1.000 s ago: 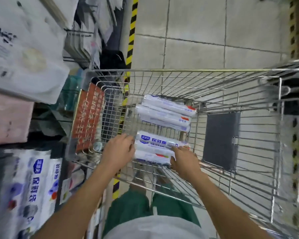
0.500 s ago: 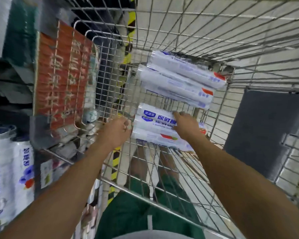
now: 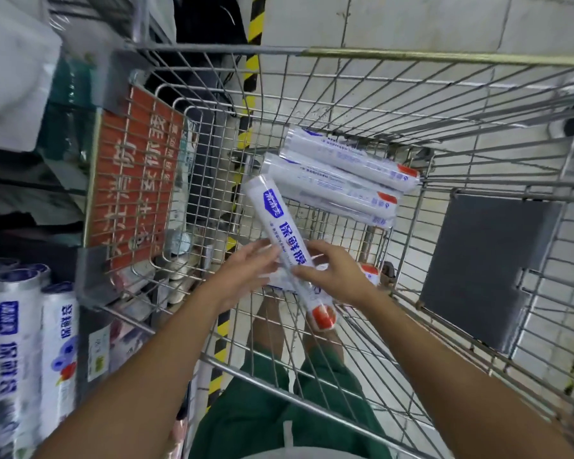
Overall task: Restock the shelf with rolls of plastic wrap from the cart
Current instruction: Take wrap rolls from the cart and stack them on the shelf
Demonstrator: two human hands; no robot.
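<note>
A white roll of plastic wrap (image 3: 280,226) with blue lettering and a red end is lifted off the pile, tilted, inside the wire cart (image 3: 362,58). My right hand (image 3: 335,273) grips its lower half from the right. My left hand (image 3: 246,273) holds it from the left with fingers along its side. Beneath my hands lie more rolls (image 3: 368,273), mostly hidden. Three further rolls (image 3: 338,180) lie stacked farther back in the cart. On the shelf at lower left stand upright rolls (image 3: 20,342).
A red sign (image 3: 133,180) hangs on the cart's left wire wall. A grey flap (image 3: 487,270) sits on the cart's right side. Shelving with white packs (image 3: 10,81) runs along the left. Yellow-black floor tape (image 3: 252,24) marks the aisle edge.
Both hands were on the near pile of rolls; one roll has been raised and turned lengthwise, now held between both hands above the pile.
</note>
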